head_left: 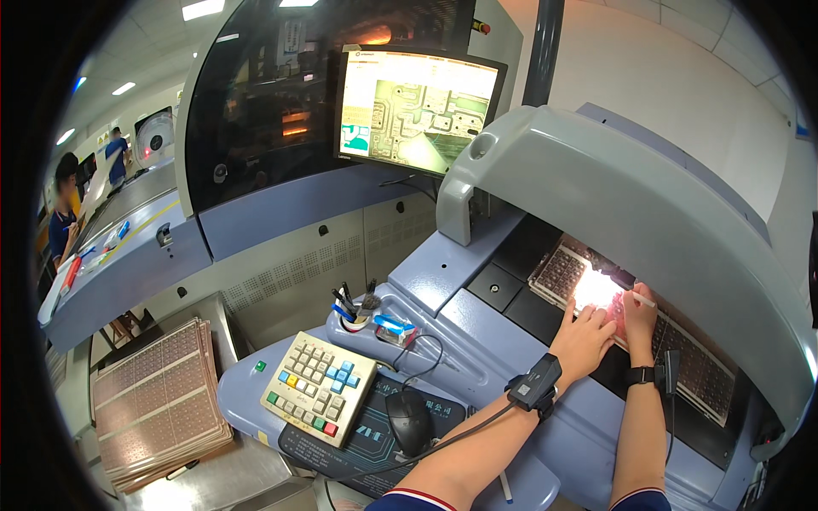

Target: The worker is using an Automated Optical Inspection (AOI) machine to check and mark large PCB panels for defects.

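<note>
A long copper-brown circuit board panel (pixel 560 271) lies on the black bed under the machine's grey arched hood (pixel 613 162). Bright light washes out its middle. My left hand (pixel 584 342) rests with spread fingers on the panel's near edge, beside the lit patch. Just right of it, my right hand (pixel 639 322) is closed around a slim white pen-like tool (pixel 645 300). The tool's tip is lost in the glare, so I cannot tell whether it touches the panel. Dark wrist units with cables sit on both my wrists.
A monitor (pixel 417 111) displays a magnified circuit board. Left of my arms are a cream keypad (pixel 319 387), a black mouse (pixel 411 420) and a cup of pens (pixel 350 318). Stacked panels (pixel 158 396) lie on a metal cart at lower left. Two people are far left.
</note>
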A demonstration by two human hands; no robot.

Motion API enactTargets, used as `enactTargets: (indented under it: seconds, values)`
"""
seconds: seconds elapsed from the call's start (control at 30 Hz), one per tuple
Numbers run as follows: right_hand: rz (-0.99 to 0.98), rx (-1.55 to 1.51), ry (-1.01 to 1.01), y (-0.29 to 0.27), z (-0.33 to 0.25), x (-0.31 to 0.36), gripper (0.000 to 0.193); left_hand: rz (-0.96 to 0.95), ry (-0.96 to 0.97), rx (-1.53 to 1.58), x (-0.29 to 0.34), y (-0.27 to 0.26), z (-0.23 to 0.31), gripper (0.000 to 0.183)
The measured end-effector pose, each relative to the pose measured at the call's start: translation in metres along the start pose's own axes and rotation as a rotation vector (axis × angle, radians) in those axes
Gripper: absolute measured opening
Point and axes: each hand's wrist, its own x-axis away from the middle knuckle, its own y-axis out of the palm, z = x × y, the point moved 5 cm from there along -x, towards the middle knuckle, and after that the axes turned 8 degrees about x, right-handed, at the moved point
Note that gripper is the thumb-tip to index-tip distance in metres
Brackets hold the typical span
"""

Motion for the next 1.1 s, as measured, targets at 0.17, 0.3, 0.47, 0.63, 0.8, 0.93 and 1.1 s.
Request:
enactTargets:
  seconds: [0.17, 0.3, 0.47, 0.63, 0.8, 0.93, 1.1]
  values:
    - [-0.002, -0.013, 0.018, -0.0004, 0.0004, 0.0008, 0.019, -0.025, -0.026, -0.027, 0.0006, 0.0010, -0.0004, 0.021]
    - [-0.012, -0.010, 0.002, -0.0018, -0.0026, 0.0012, 0.019, -0.002, -0.016, -0.028, 0.0007, -0.0002, -0.0001, 0.020]
    - [-0.015, -0.016, 0.010, -0.0013, 0.0008, -0.0005, 0.019, 0.009, -0.003, -0.026, -0.0003, -0.0009, 0.0007, 0.020]
    - [-0.021, -0.031, 0.019, -0.0005, -0.0029, 0.0008, 0.019, 0.006, -0.011, -0.020, 0.0010, -0.0015, -0.0006, 0.020]
    - [-0.012, -0.014, 0.024, -0.0016, -0.0009, 0.0006, 0.019, -0.003, -0.003, 0.002, 0.0003, 0.0010, -0.0010, 0.021]
    - [-0.018, -0.024, 0.035, -0.0009, 0.0011, 0.0009, 0.018, -0.009, -0.006, 0.004, 0.0007, 0.0015, -0.0007, 0.020]
    - [-0.024, -0.030, 0.028, -0.0013, -0.0034, 0.0016, 0.018, -0.015, -0.012, 0.010, 0.0014, 0.0013, -0.0017, 0.020]
